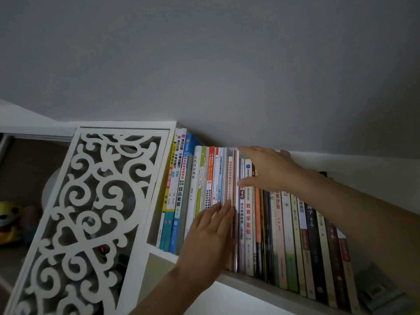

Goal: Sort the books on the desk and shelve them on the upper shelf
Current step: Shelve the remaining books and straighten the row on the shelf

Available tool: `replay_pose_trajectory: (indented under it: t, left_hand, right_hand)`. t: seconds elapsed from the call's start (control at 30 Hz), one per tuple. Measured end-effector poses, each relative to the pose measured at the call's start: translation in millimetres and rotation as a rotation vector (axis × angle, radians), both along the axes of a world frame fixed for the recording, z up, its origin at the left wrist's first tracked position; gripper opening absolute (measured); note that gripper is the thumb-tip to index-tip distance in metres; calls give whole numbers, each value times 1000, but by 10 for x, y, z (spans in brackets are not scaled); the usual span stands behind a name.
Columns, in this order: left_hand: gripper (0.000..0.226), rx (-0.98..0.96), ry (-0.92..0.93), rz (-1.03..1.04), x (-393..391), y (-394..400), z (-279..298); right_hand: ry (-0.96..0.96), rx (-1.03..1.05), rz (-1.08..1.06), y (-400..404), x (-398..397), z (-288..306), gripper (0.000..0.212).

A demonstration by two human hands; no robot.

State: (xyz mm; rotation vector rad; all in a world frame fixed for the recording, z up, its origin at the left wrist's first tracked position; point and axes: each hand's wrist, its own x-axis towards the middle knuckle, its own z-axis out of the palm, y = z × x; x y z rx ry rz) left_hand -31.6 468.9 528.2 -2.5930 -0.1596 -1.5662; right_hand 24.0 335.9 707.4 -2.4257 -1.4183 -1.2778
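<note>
Up high, your view takes in the upper shelf (254, 283), a white board carrying a long row of books (281, 226) standing upright, spines out, from the shelf's left end to the right edge of view. Your left hand (210, 233) lies flat against the spines near the left-middle of the row, fingers (223, 211) straight and together, pressing on a thin pale book (230, 178) with a peach spine and red characters and on its neighbours; it grips nothing. Your right hand (268, 168) reaches in from the right, palm down, fingers extended over the top edges of the books just right of that thin one, the thumb lower against the spines; whether the fingertips behind the row curl over anything you cannot tell, but the hand reads as flat and relaxed, not clutching. Taller workbooks (176, 189) with blue, yellow and white spines stand at the far left end, touching a white fretwork panel (86, 214) cut in scroll patterns. Behind the panel, lower left, sits a yellow toy (8, 220), blurred. At the far right end a greenish book (379, 292) lies flat on the shelf. Grey wall (204, 64) fills the upper view.
</note>
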Motion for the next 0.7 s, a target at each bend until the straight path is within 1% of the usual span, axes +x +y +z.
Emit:
replay_pose_trajectory:
  t: [0.07, 0.17, 0.2, 0.33, 0.43, 0.53, 0.6, 0.7]
  left_hand:
    - [60, 50, -83, -31, -19, 39, 123]
    - [67, 60, -132, -22, -46, 72, 513]
    - [65, 63, -162, -7, -28, 97, 672]
    - [48, 97, -244, 41, 82, 176, 1102]
    - [37, 153, -324, 68, 169, 126, 1158]
    - [31, 89, -359, -21, 200, 97, 1174]
    - [33, 36, -354, -102, 190, 128, 1179]
    - [39, -28, -346, -199, 172, 160, 1171]
  right_hand:
    - [41, -9, 19, 98, 64, 66, 87]
    - [120, -18, 68, 150, 178, 132, 87]
    - [132, -16, 80, 144, 208, 143, 88]
    - [113, -43, 71, 102, 293, 142, 99]
    - [84, -46, 46, 91, 318, 114, 106]
    - [49, -60, 13, 82, 313, 93, 112]
    - [32, -54, -7, 81, 293, 79, 117]
    - [50, -28, -8, 81, 266, 69, 117]
